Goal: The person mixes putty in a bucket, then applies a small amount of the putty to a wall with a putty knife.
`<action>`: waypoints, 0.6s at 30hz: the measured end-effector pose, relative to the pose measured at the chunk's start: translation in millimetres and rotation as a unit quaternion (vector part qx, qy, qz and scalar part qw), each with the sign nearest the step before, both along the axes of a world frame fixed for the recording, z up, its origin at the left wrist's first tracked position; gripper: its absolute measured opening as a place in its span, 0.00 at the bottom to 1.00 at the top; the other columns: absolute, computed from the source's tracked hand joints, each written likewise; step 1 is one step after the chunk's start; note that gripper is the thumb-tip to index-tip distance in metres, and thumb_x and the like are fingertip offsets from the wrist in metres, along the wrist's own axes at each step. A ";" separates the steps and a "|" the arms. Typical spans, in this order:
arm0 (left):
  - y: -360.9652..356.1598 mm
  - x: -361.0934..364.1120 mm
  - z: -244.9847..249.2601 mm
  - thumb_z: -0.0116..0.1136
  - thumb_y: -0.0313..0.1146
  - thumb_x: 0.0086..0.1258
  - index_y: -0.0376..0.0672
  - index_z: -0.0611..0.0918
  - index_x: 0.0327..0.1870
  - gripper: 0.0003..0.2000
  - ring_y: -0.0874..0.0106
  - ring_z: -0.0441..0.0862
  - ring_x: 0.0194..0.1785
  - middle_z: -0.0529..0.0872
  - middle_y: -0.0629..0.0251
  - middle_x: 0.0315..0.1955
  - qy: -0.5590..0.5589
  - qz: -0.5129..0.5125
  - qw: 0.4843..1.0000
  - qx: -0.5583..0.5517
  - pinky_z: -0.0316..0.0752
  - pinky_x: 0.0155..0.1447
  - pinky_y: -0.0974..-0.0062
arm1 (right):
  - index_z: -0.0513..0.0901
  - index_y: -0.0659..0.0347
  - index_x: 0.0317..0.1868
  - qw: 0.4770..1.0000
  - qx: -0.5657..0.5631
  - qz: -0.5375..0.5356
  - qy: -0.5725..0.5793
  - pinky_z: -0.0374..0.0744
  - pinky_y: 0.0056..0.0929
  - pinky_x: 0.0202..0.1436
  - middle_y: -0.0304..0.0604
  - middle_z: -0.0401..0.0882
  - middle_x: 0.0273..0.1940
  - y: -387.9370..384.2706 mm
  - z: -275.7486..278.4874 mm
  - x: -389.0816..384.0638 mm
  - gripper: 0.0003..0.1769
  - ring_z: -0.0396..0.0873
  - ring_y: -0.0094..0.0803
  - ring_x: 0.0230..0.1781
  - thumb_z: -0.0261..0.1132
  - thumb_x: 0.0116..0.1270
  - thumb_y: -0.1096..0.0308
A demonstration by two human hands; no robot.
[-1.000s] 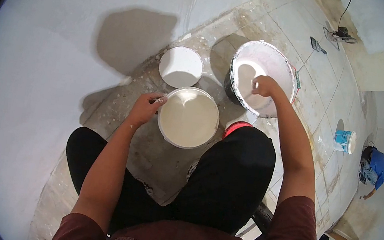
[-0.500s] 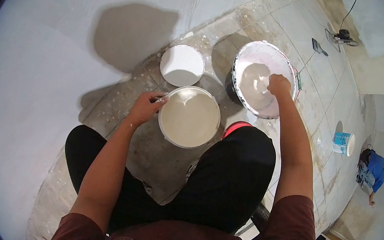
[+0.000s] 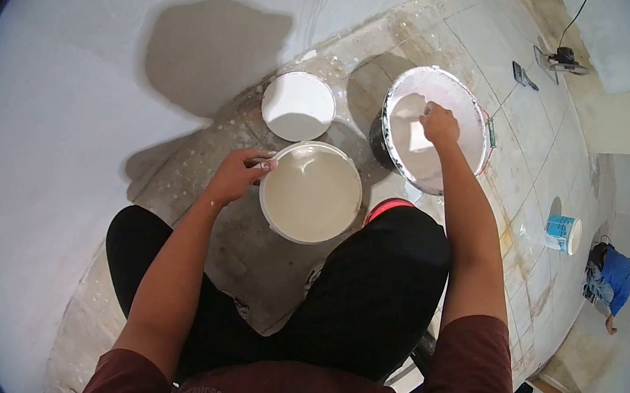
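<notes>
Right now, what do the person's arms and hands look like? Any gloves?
No gloves: the left hand and right hand are bare. Both arms are bare up to short dark red sleeves. No watch shows on either wrist.

Pale tiled floor [image 3: 529, 145], stained, plaster-spattered along the wall edge; round white bucket of beige liquid [image 3: 310, 193] by that edge; round white plastic container [image 3: 298, 106] just beyond; large white-smeared bucket [image 3: 435, 129] beside it; small blue-and-white tub [image 3: 563, 232] well apart; dark flat tool [image 3: 522, 74] towards the far corner.

The right hand [image 3: 440, 124] seemingly hides whatever its grip holds.
</notes>
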State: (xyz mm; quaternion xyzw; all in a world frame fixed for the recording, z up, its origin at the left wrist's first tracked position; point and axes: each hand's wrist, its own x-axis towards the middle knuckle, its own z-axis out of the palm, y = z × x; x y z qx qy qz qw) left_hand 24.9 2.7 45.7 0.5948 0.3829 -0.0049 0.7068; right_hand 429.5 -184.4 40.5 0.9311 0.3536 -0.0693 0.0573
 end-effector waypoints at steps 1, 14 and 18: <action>1.1 0.1 -1.5 0.64 0.36 0.64 0.35 0.80 0.54 0.19 0.71 0.82 0.43 0.85 0.54 0.43 -0.002 -0.010 1.000 0.022 0.77 0.46 0.75 | 0.83 0.52 0.45 0.999 -0.014 -0.031 -0.012 0.80 0.44 0.51 0.49 0.83 0.46 -3.5 -0.6 5.0 0.13 0.81 0.48 0.48 0.61 0.61 0.60; 1.4 -0.9 -7.9 0.63 0.31 0.65 0.35 0.82 0.48 0.13 0.71 0.79 0.48 0.83 0.61 0.43 -0.052 -0.047 0.989 0.128 0.74 0.53 0.72 | 0.86 0.54 0.41 0.930 -0.249 0.185 0.196 0.79 0.40 0.50 0.50 0.83 0.47 -14.3 -0.7 15.3 0.18 0.82 0.47 0.44 0.69 0.53 0.53; 2.7 -0.9 -12.4 0.65 0.34 0.63 0.36 0.82 0.49 0.16 0.70 0.80 0.46 0.84 0.60 0.41 -0.050 -0.039 0.991 0.118 0.72 0.52 0.72 | 0.84 0.54 0.41 0.984 -0.051 0.095 0.140 0.78 0.43 0.50 0.48 0.83 0.45 -0.2 -1.7 -3.0 0.17 0.81 0.46 0.45 0.67 0.55 0.54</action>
